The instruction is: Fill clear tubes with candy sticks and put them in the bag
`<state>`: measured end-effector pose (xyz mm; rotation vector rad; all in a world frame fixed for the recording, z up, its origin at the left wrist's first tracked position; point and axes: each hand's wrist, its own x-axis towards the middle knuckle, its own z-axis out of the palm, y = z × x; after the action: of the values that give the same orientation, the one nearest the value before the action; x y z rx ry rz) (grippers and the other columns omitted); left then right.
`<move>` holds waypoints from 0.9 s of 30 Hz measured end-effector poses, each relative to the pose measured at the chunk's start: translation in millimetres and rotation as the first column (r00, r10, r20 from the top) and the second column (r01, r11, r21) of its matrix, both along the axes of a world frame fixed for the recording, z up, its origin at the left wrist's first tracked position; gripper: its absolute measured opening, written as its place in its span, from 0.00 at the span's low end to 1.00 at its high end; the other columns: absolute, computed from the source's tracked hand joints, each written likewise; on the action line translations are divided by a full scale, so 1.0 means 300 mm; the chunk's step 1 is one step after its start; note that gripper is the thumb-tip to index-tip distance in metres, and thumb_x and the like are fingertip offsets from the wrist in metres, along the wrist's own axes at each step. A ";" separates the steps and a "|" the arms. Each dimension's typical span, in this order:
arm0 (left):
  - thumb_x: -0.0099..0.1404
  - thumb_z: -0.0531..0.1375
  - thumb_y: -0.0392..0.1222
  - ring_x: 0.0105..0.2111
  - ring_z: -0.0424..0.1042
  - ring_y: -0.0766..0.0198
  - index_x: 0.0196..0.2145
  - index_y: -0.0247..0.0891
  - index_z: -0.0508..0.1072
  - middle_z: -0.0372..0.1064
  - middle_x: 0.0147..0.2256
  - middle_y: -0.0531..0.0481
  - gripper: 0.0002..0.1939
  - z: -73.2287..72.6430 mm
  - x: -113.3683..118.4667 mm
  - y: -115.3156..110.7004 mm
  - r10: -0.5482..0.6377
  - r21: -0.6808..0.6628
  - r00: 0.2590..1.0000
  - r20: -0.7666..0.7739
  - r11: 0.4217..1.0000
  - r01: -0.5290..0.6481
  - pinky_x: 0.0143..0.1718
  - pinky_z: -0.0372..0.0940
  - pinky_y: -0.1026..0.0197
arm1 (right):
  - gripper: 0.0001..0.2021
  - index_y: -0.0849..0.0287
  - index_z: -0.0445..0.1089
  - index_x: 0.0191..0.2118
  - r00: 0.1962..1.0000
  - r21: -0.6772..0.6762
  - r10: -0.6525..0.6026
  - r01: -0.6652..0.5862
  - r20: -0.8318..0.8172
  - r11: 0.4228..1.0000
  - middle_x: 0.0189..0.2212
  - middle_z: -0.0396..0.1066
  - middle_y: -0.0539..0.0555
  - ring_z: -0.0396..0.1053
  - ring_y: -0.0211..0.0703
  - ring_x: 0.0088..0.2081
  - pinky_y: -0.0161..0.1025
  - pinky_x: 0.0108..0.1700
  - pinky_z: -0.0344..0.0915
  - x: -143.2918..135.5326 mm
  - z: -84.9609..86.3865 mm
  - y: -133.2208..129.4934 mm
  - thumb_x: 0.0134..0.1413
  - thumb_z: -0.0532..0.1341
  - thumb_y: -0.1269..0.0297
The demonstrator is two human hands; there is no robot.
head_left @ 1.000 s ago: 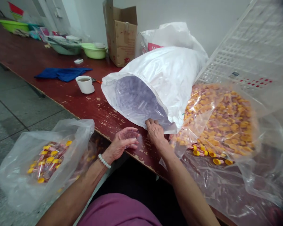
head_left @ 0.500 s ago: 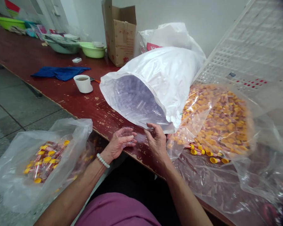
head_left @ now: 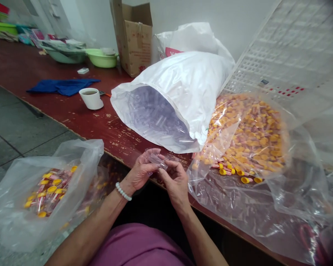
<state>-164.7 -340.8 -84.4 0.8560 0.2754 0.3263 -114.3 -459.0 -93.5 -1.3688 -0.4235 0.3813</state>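
Observation:
Clear plastic tubes [head_left: 156,160] are between my two hands, just in front of the table edge. My left hand [head_left: 141,168], with a pale bead bracelet on its wrist, is curled around clear tubes; how many is hard to make out. My right hand [head_left: 175,181] pinches the end of a clear tube with thumb and fingers, touching it to those in the left. Right behind the hands lies a large white sack [head_left: 180,88], its mouth facing me, with many loose clear tubes [head_left: 161,120] inside.
To the right, a clear plastic bag [head_left: 266,199] holds many yellow-capped tubes [head_left: 255,133], and a white crate [head_left: 288,55] leans behind. A bag of yellow-capped tubes [head_left: 50,188] sits low at left. A white cup [head_left: 91,99], blue cloth [head_left: 62,87] and cardboard box [head_left: 137,44] stand farther back.
My right hand has drawn back from the sack's mouth toward my left hand, bringing a clear tube with it. The view has shifted slightly to the right.

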 end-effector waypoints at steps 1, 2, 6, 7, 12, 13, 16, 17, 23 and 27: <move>0.48 0.64 0.26 0.35 0.73 0.66 0.45 0.38 0.70 0.74 0.38 0.50 0.25 -0.001 -0.001 -0.005 -0.010 -0.005 1.000 0.017 1.000 0.010 0.37 0.67 0.66 | 0.14 0.58 0.66 0.40 0.999 -0.015 -0.012 0.012 0.040 1.000 0.36 0.72 0.52 0.70 0.38 0.35 0.39 0.40 0.68 -0.010 -0.014 0.002 0.48 0.65 0.62; 0.47 0.63 0.24 0.36 0.73 0.65 0.46 0.39 0.70 0.73 0.39 0.50 0.27 -0.002 -0.003 -0.009 -0.022 -0.010 0.999 0.033 1.000 0.022 0.38 0.67 0.66 | 0.14 0.58 0.65 0.40 0.997 -0.029 -0.031 0.033 0.077 0.999 0.36 0.72 0.52 0.70 0.38 0.35 0.39 0.40 0.68 -0.018 -0.026 0.005 0.48 0.65 0.62; 0.48 0.62 0.25 0.41 0.72 0.63 0.50 0.41 0.68 0.72 0.43 0.49 0.30 -0.013 -0.010 -0.015 -0.074 -0.034 0.996 0.052 0.997 0.076 0.43 0.66 0.64 | 0.11 0.58 0.65 0.42 0.970 -0.108 -0.095 0.122 0.226 0.987 0.36 0.71 0.52 0.69 0.38 0.34 0.38 0.39 0.68 -0.026 -0.045 0.002 0.52 0.62 0.62; 0.49 0.63 0.26 0.42 0.72 0.63 0.51 0.41 0.68 0.72 0.43 0.48 0.31 -0.016 -0.011 -0.015 -0.090 -0.045 0.995 0.043 0.995 0.092 0.44 0.66 0.64 | 0.11 0.58 0.66 0.42 0.958 -0.126 -0.096 0.134 0.272 0.983 0.37 0.71 0.53 0.69 0.38 0.35 0.38 0.40 0.68 -0.024 -0.040 -0.002 0.53 0.61 0.62; 0.53 0.64 0.29 0.41 0.72 0.65 0.52 0.43 0.69 0.73 0.43 0.49 0.28 -0.029 -0.006 -0.021 -0.150 -0.145 0.989 -0.012 0.978 0.147 0.43 0.67 0.67 | 0.10 0.57 0.66 0.44 0.921 -0.138 -0.077 0.139 0.381 0.981 0.44 0.70 0.55 0.69 0.41 0.44 0.40 0.46 0.66 -0.006 -0.015 -0.030 0.56 0.59 0.63; 0.54 0.64 0.31 0.41 0.72 0.66 0.51 0.43 0.69 0.73 0.43 0.50 0.27 -0.029 -0.002 -0.026 -0.149 -0.155 0.989 -0.017 0.977 0.144 0.43 0.67 0.67 | 0.10 0.57 0.66 0.44 0.920 -0.144 -0.081 0.146 0.384 0.979 0.44 0.70 0.55 0.69 0.41 0.43 0.39 0.46 0.67 -0.002 -0.018 -0.035 0.56 0.59 0.64; 0.52 0.66 0.33 0.41 0.72 0.65 0.50 0.41 0.70 0.73 0.42 0.49 0.27 -0.024 0.018 -0.053 -0.137 -0.117 0.990 -0.026 0.984 0.133 0.43 0.68 0.67 | 0.10 0.57 0.66 0.43 0.883 -0.194 -0.105 0.215 0.458 0.957 0.40 0.70 0.54 0.68 0.41 0.40 0.39 0.43 0.67 0.002 -0.037 -0.042 0.54 0.60 0.65; 0.51 0.67 0.33 0.40 0.72 0.65 0.49 0.40 0.71 0.73 0.41 0.49 0.26 -0.021 0.028 -0.065 -0.116 -0.083 0.993 -0.036 0.990 0.113 0.42 0.68 0.67 | 0.09 0.56 0.66 0.42 0.856 -0.211 -0.103 0.238 0.506 0.948 0.39 0.70 0.54 0.68 0.41 0.40 0.40 0.43 0.67 -0.001 -0.040 -0.043 0.54 0.60 0.67; 0.45 0.69 0.31 0.30 0.73 0.68 0.38 0.35 0.72 0.74 0.31 0.52 0.20 -0.006 0.097 -0.114 0.139 0.074 0.986 -0.090 0.988 -0.133 0.32 0.69 0.68 | 0.13 0.56 0.67 0.45 0.697 -0.265 0.046 0.211 0.716 0.941 0.41 0.69 0.56 0.66 0.41 0.46 0.39 0.49 0.65 0.011 0.029 -0.133 0.56 0.53 0.74; 0.45 0.69 0.35 0.28 0.73 0.63 0.40 0.36 0.70 0.73 0.32 0.51 0.22 0.002 0.104 -0.118 0.136 0.322 0.988 -0.076 0.941 -0.105 0.24 0.69 0.65 | 0.12 0.57 0.68 0.42 0.562 -0.335 -0.084 0.600 0.823 0.727 0.37 0.70 0.55 0.67 0.42 0.41 0.41 0.46 0.65 0.193 0.053 -0.353 0.57 0.51 0.75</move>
<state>-133.4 -376.2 -83.8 1.1777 0.3737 0.4516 -56.3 -564.9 -77.6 -2.1908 -0.7371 -0.5399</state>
